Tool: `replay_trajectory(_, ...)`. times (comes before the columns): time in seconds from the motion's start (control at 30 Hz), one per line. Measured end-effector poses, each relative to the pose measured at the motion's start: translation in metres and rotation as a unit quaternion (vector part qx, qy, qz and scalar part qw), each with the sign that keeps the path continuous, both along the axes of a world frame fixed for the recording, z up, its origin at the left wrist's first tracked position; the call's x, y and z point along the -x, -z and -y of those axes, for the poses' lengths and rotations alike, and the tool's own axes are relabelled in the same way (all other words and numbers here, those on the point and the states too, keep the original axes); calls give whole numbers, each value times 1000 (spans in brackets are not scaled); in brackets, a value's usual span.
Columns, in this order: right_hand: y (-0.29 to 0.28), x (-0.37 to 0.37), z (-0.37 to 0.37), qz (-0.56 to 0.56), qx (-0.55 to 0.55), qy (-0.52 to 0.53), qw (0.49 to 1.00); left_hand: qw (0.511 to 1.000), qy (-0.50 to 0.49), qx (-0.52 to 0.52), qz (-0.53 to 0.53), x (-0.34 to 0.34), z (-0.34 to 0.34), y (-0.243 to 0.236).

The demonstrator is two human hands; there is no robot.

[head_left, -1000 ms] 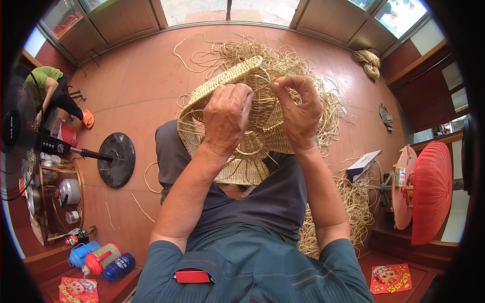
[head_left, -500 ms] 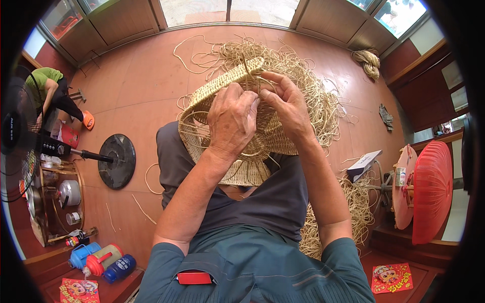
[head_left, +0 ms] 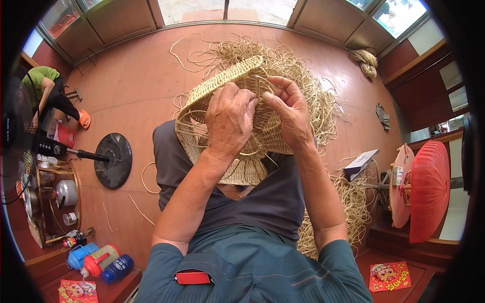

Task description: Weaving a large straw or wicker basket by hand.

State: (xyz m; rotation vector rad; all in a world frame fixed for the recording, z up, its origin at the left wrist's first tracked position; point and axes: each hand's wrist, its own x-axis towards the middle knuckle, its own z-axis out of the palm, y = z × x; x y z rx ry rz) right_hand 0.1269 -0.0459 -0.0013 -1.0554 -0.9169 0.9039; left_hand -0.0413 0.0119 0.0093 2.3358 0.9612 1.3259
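A partly woven straw basket rests tilted across my lap, with a thick braided edge along its upper left and open loops of cord on its left side. My left hand is closed over the basket's inner part, thumb and forefinger pinched on a straw cord. Close beside it, my right hand has its thumb and forefinger drawn together at a looped strand of the same cord. The fingertips hide part of the cord between the two hands.
Loose straw cord lies heaped beyond the basket, with another pile by my right leg. A standing fan's round base is at left, near a person in green. A red plastic cover stands at right.
The strand that stood up above my fingers has come down into a loop near the right fingertips. My right hand has shifted slightly; my left still grips about the same spot.
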Motion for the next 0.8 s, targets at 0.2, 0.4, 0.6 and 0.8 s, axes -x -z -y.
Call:
replay_trajectory(0.2, -1, 12, 3, 134, 15, 152, 979, 1000, 2, -2, 0, -1, -1, 0)
replay_trajectory(0.4, -4, 21, 8, 445, -60, 297, 842, 1000, -1, -4, -4, -2, -1, 2)
replay_trajectory(0.6, 1, 20, 12, 141, 33, 239, 960, 1000, -3, 10, -8, 0, 1, 0)
replay_trajectory(0.8, 1, 12, 13, 67, 71, 208, 973, 1000, 16, 17, -13, 2, 0, -4)
